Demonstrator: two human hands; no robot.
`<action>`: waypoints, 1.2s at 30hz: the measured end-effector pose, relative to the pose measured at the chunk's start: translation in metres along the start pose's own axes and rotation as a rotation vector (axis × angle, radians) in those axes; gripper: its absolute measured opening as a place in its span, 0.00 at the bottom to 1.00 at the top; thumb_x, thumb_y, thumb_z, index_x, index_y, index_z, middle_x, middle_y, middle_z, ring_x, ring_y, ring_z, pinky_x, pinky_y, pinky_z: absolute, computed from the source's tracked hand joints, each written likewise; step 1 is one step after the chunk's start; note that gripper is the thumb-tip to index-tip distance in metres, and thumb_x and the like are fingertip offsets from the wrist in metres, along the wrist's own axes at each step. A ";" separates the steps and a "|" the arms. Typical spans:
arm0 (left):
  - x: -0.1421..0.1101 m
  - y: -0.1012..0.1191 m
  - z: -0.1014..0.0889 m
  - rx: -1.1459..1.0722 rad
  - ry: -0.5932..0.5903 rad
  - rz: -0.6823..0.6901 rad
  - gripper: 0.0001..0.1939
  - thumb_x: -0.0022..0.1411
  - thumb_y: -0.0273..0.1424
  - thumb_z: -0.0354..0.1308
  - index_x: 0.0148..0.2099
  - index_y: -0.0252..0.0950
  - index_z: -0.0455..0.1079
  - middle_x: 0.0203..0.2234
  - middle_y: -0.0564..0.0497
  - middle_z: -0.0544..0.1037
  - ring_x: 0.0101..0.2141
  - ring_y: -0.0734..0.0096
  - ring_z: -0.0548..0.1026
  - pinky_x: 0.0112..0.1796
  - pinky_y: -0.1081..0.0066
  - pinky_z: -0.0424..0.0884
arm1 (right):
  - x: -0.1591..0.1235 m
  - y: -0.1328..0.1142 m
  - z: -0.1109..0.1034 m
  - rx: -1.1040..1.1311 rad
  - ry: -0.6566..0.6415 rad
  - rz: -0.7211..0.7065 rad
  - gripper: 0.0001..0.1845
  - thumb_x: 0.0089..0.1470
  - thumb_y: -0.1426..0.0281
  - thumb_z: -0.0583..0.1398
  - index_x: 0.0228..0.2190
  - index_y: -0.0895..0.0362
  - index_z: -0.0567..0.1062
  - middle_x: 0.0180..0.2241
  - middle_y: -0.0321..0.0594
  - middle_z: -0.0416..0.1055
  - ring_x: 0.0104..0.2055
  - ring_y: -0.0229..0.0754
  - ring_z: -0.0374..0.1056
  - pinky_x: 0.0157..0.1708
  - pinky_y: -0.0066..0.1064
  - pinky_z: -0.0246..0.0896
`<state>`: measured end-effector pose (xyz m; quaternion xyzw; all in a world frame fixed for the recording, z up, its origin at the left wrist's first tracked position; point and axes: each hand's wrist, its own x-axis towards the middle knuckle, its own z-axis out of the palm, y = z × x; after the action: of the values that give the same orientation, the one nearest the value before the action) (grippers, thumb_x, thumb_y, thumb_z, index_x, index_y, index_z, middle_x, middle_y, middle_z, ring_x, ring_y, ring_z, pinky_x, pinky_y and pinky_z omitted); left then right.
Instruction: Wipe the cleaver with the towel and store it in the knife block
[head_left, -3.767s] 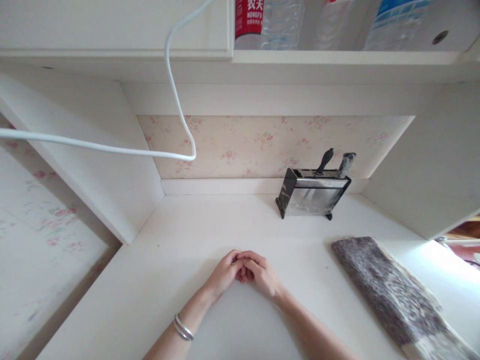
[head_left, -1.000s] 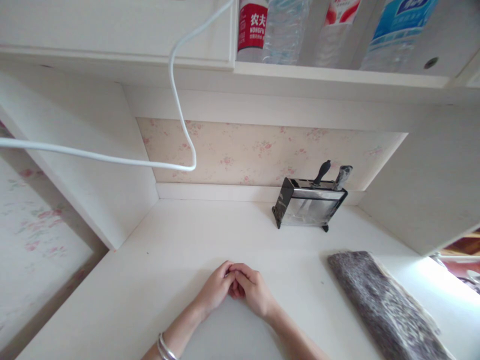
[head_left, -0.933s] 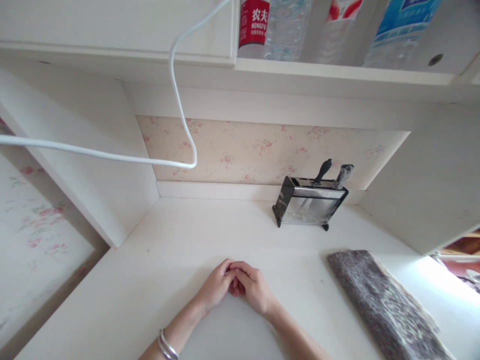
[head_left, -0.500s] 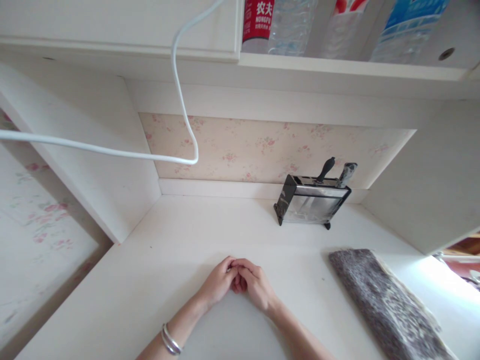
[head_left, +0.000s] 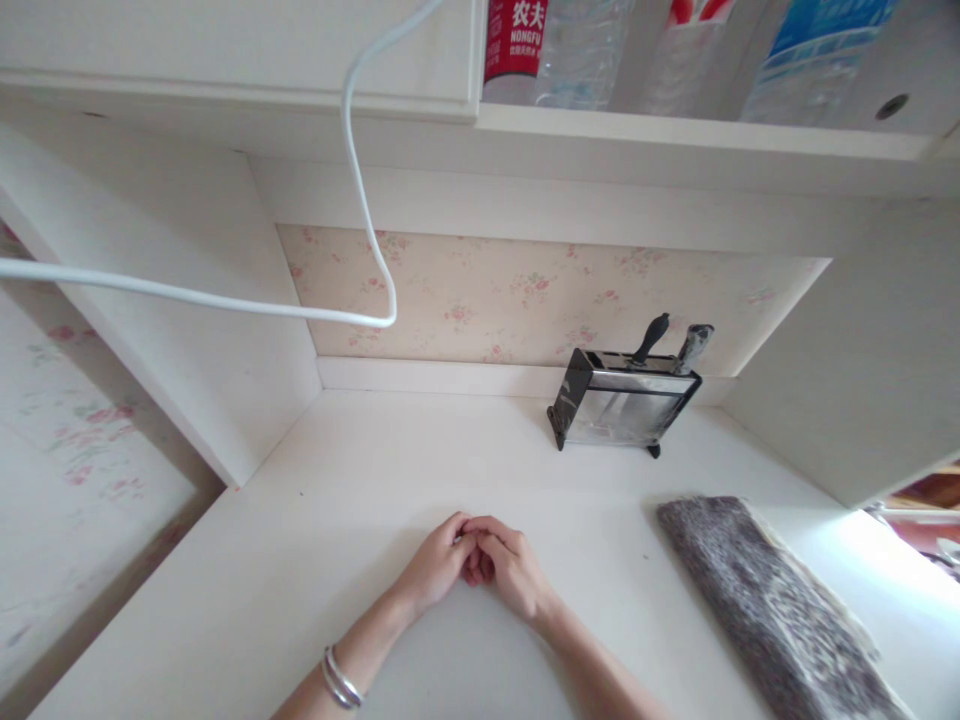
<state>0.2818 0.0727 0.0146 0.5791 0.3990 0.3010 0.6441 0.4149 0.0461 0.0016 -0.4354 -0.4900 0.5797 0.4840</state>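
Observation:
My left hand (head_left: 433, 566) and my right hand (head_left: 516, 572) rest together on the white countertop (head_left: 405, 450), low in the middle of the head view. Both are closed, with the fingers curled in and folded against each other. Nothing shows between them, though the palms are hidden. Two silver bangles (head_left: 341, 680) circle my left wrist. Beyond my right hand stands a black and clear knife holder (head_left: 626, 415), with two dark handles sticking up out of it. To the right lies a folded, mottled grey-brown cloth (head_left: 772, 600), apart from my hands.
A white cable (head_left: 247, 305) hangs across the upper left, close to the camera. Overhead, a cabinet shelf (head_left: 690, 132) holds several plastic bottles, one a red-labelled bottle (head_left: 516, 40). White side panels flank the counter, and flowered wallpaper (head_left: 457, 300) covers the back wall.
The camera view has shifted slightly, so the shelf and counter sit a little differently in it. My hands stay folded together in the same place on the countertop.

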 end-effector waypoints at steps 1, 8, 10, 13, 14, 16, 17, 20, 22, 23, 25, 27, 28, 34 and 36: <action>0.000 0.001 0.000 0.002 0.002 -0.002 0.12 0.62 0.40 0.51 0.37 0.36 0.65 0.20 0.55 0.70 0.24 0.70 0.71 0.26 0.70 0.67 | 0.000 0.000 0.000 0.002 -0.002 -0.001 0.14 0.56 0.66 0.52 0.37 0.59 0.74 0.17 0.32 0.65 0.20 0.35 0.62 0.22 0.28 0.54; 0.000 0.000 0.000 0.017 0.008 0.003 0.11 0.62 0.40 0.50 0.38 0.36 0.65 0.21 0.55 0.70 0.24 0.70 0.71 0.26 0.70 0.68 | 0.000 0.000 0.000 -0.016 0.011 -0.001 0.13 0.56 0.66 0.53 0.36 0.59 0.75 0.17 0.32 0.65 0.20 0.35 0.62 0.22 0.28 0.56; 0.000 0.000 0.000 0.016 0.009 0.000 0.11 0.62 0.39 0.50 0.37 0.36 0.65 0.21 0.55 0.70 0.24 0.70 0.71 0.26 0.70 0.68 | 0.000 -0.002 0.001 -0.011 0.012 0.002 0.13 0.55 0.66 0.53 0.36 0.59 0.74 0.17 0.32 0.65 0.20 0.36 0.62 0.22 0.28 0.56; 0.000 0.001 0.000 0.013 0.010 -0.009 0.11 0.62 0.39 0.50 0.37 0.37 0.65 0.21 0.55 0.70 0.23 0.70 0.71 0.26 0.70 0.68 | 0.000 -0.003 0.001 -0.025 0.019 0.006 0.13 0.56 0.66 0.53 0.36 0.59 0.74 0.17 0.32 0.66 0.19 0.35 0.62 0.22 0.28 0.55; -0.001 0.001 0.000 0.012 0.012 -0.011 0.11 0.62 0.39 0.50 0.37 0.37 0.65 0.21 0.55 0.70 0.24 0.70 0.71 0.26 0.70 0.68 | 0.000 -0.003 0.001 -0.029 0.020 0.006 0.13 0.56 0.66 0.53 0.36 0.59 0.74 0.17 0.32 0.66 0.19 0.35 0.62 0.22 0.28 0.55; -0.001 0.001 0.000 0.011 0.015 -0.009 0.10 0.62 0.38 0.50 0.37 0.36 0.65 0.21 0.55 0.70 0.24 0.70 0.72 0.26 0.70 0.68 | 0.000 -0.002 0.001 -0.032 0.018 0.004 0.13 0.56 0.66 0.53 0.36 0.59 0.74 0.17 0.32 0.66 0.20 0.35 0.63 0.22 0.28 0.55; -0.001 0.001 0.000 0.010 0.015 -0.005 0.10 0.62 0.38 0.50 0.37 0.36 0.65 0.21 0.55 0.70 0.24 0.70 0.72 0.26 0.70 0.68 | 0.000 -0.002 0.001 -0.031 0.016 0.002 0.13 0.56 0.66 0.53 0.36 0.59 0.74 0.17 0.32 0.66 0.20 0.36 0.63 0.22 0.28 0.56; -0.001 0.002 0.001 0.009 0.010 0.002 0.10 0.62 0.37 0.50 0.37 0.36 0.65 0.21 0.55 0.71 0.24 0.70 0.72 0.26 0.70 0.68 | 0.000 -0.002 0.000 -0.029 0.015 -0.002 0.13 0.57 0.66 0.53 0.36 0.59 0.74 0.17 0.32 0.66 0.20 0.36 0.63 0.22 0.28 0.56; -0.001 0.002 0.001 0.009 0.010 0.000 0.09 0.62 0.36 0.49 0.37 0.36 0.65 0.20 0.55 0.70 0.23 0.70 0.71 0.26 0.70 0.68 | -0.001 -0.002 -0.001 -0.035 0.016 -0.003 0.13 0.57 0.66 0.53 0.36 0.59 0.74 0.18 0.32 0.65 0.20 0.36 0.63 0.22 0.28 0.56; -0.001 0.003 0.001 0.010 0.011 -0.002 0.09 0.62 0.36 0.49 0.37 0.36 0.65 0.20 0.55 0.70 0.23 0.70 0.71 0.26 0.70 0.68 | -0.001 -0.002 -0.001 -0.041 0.016 -0.003 0.13 0.57 0.65 0.53 0.36 0.59 0.74 0.17 0.32 0.65 0.20 0.36 0.63 0.22 0.28 0.56; -0.001 0.003 0.001 0.014 0.015 -0.005 0.09 0.62 0.36 0.49 0.37 0.36 0.65 0.20 0.55 0.70 0.23 0.70 0.71 0.26 0.70 0.68 | 0.000 -0.001 0.000 -0.059 0.014 -0.005 0.14 0.58 0.65 0.53 0.36 0.59 0.74 0.18 0.32 0.65 0.20 0.36 0.63 0.22 0.28 0.56; -0.001 0.003 0.001 0.022 0.019 -0.010 0.09 0.62 0.36 0.49 0.37 0.36 0.65 0.20 0.56 0.70 0.23 0.70 0.71 0.26 0.69 0.68 | 0.001 0.001 0.001 -0.075 0.016 -0.006 0.14 0.58 0.64 0.53 0.37 0.59 0.74 0.18 0.32 0.66 0.20 0.36 0.63 0.22 0.28 0.56; 0.000 0.003 0.001 0.025 0.021 -0.013 0.09 0.62 0.36 0.50 0.37 0.36 0.65 0.20 0.56 0.70 0.23 0.70 0.71 0.26 0.69 0.68 | 0.001 0.001 0.001 -0.079 0.019 -0.008 0.14 0.58 0.63 0.53 0.37 0.59 0.74 0.18 0.32 0.66 0.20 0.36 0.63 0.23 0.28 0.57; -0.003 0.003 0.004 0.014 0.002 0.009 0.11 0.63 0.38 0.51 0.39 0.36 0.66 0.22 0.54 0.72 0.25 0.69 0.72 0.27 0.69 0.67 | 0.000 -0.016 -0.016 -0.045 -0.139 0.086 0.17 0.57 0.60 0.56 0.40 0.59 0.76 0.22 0.36 0.72 0.24 0.38 0.66 0.27 0.30 0.59; -0.004 0.005 0.004 0.017 0.027 0.016 0.12 0.62 0.40 0.53 0.39 0.36 0.66 0.25 0.54 0.72 0.24 0.71 0.71 0.27 0.70 0.67 | -0.003 -0.027 -0.034 0.006 -0.172 0.154 0.18 0.56 0.60 0.59 0.42 0.59 0.77 0.26 0.40 0.76 0.27 0.39 0.69 0.31 0.32 0.62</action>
<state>0.2839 0.0676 0.0203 0.5838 0.4055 0.3105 0.6312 0.4519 0.0497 0.0234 -0.4190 -0.4929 0.6520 0.3955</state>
